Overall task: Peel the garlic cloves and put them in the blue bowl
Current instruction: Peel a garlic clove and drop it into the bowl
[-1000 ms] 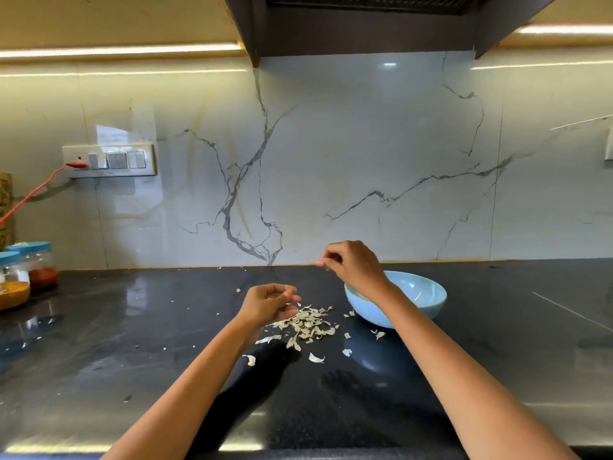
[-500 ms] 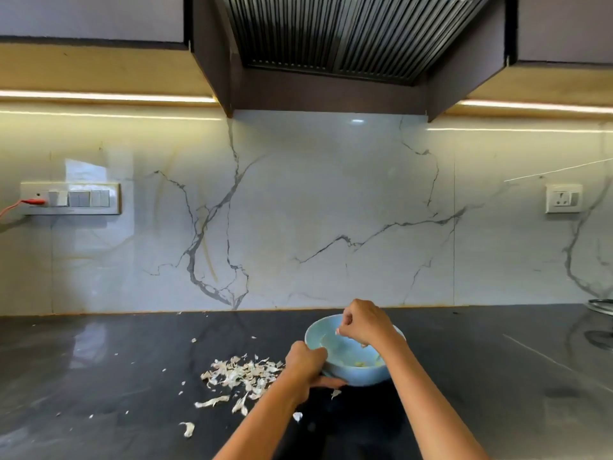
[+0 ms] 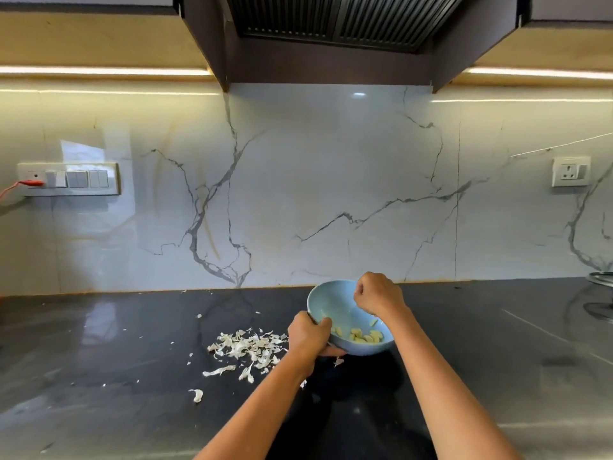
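Observation:
The blue bowl [image 3: 326, 302] is tilted toward me on the black counter, its inside showing. Several peeled pale garlic cloves [image 3: 361, 336] lie at its low near side. My left hand [image 3: 310, 335] grips the bowl's near-left rim, thumb inside and fingers underneath. My right hand [image 3: 378, 293] hovers over the bowl's right side with fingers curled; whether it holds anything is hidden. A heap of white garlic skins [image 3: 247, 348] lies on the counter left of the bowl.
Loose skin scraps [image 3: 196, 395] are scattered across the dark counter [image 3: 116, 360]. A marble backsplash stands behind. A switch panel [image 3: 68, 179] with a red plug is at left, a socket [image 3: 570, 172] at right. A metal rim [image 3: 600, 278] shows at far right.
My left hand left the skin heap and took hold of the bowl's rim, tipping the bowl toward me. My right hand came over the bowl. The camera view rose and shifted right.

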